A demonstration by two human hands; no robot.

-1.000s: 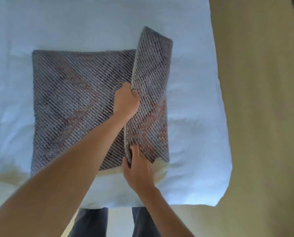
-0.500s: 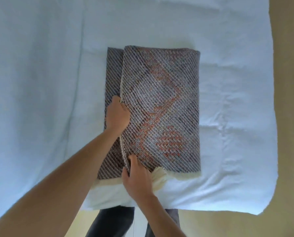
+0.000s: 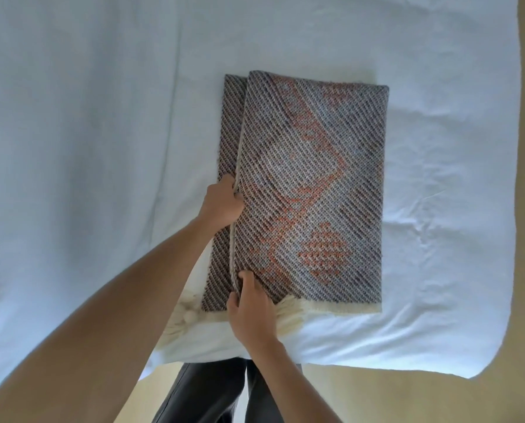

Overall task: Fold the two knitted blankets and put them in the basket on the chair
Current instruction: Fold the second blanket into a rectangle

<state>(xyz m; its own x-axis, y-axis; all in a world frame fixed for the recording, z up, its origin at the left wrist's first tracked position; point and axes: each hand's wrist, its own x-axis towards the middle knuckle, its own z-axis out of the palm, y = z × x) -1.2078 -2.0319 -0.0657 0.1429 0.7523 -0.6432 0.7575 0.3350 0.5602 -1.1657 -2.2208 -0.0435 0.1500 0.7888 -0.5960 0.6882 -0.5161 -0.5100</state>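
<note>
A grey knitted blanket [image 3: 310, 190] with an orange pattern and cream fringe lies folded in a tall rectangle on the white bed. Its top layer is folded over from the right and stops a little short of the lower layer's left edge. My left hand [image 3: 223, 201] grips the top layer's left edge at mid-height. My right hand [image 3: 250, 306] pinches the same edge at the near corner, beside the fringe. No second blanket, basket or chair is in view.
The white bed sheet [image 3: 87, 148] spreads wide to the left and behind the blanket. Its near edge and rounded right corner border tan floor [image 3: 423, 398]. My dark trouser legs [image 3: 200, 392] stand against the bed's near edge.
The flap that stood upright a second ago has come down flat over the lower layer. Both hands carried its edge leftward, so less of the lower layer shows.
</note>
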